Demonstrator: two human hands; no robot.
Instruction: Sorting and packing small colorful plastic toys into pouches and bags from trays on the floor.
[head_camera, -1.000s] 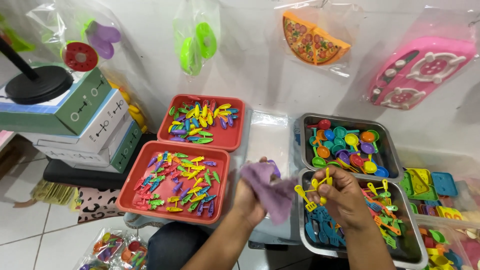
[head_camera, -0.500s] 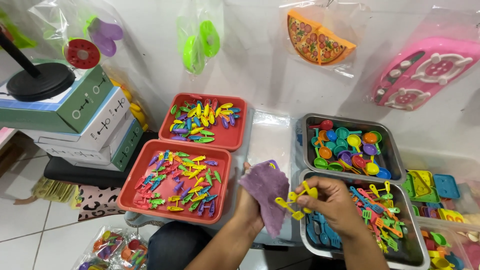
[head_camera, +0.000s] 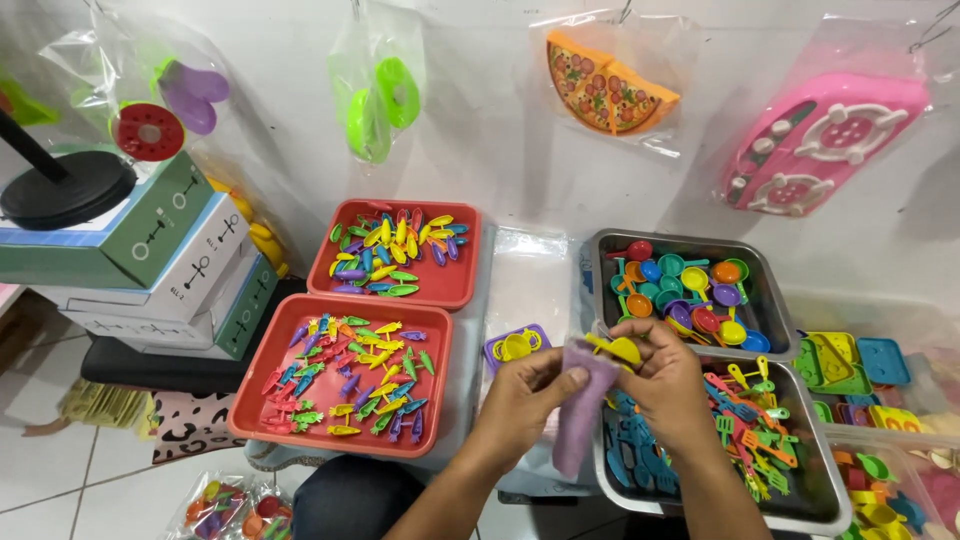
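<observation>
- The fingers (head_camera: 560, 375) of the left hand (head_camera: 520, 405) are pinched on the upper edge of a purple piece (head_camera: 580, 415), which hangs down between the two hands over the near rim of a metal tray.
- The right hand (head_camera: 672, 385) is curled closed around small yellow utensils (head_camera: 615, 348) – their tips stick out past the thumb, just above the top of the purple piece.
- The two hands nearly touch at the fingertips, in front of the person, with both forearms coming up from the bottom edge of the view.
- Just left of the left hand, a small purple tray with a yellow cup (head_camera: 517, 346) lies flat on the clear plastic sheet (head_camera: 530, 280).
- Under the right hand sits the near metal tray (head_camera: 800, 515), filled with blue and mixed-colour toy forks and utensils.
- Behind it, the far metal tray (head_camera: 690, 240) holds small toy pans and spoons in many colours.
- To the left stand two red trays – the near red tray (head_camera: 250, 420) and the far red tray (head_camera: 465, 290) – both strewn with little coloured toy pieces.
- Further left, stacked boxes (head_camera: 150, 260) carry a black round base (head_camera: 65, 190).
- On the wall hang plastic bags: toy pizza slices (head_camera: 610, 90), a pink toy stove (head_camera: 830, 140), green pieces (head_camera: 385, 105).
- At the right edge, a clear bin (head_camera: 860, 365) holds square toy pieces in green, yellow and blue.
</observation>
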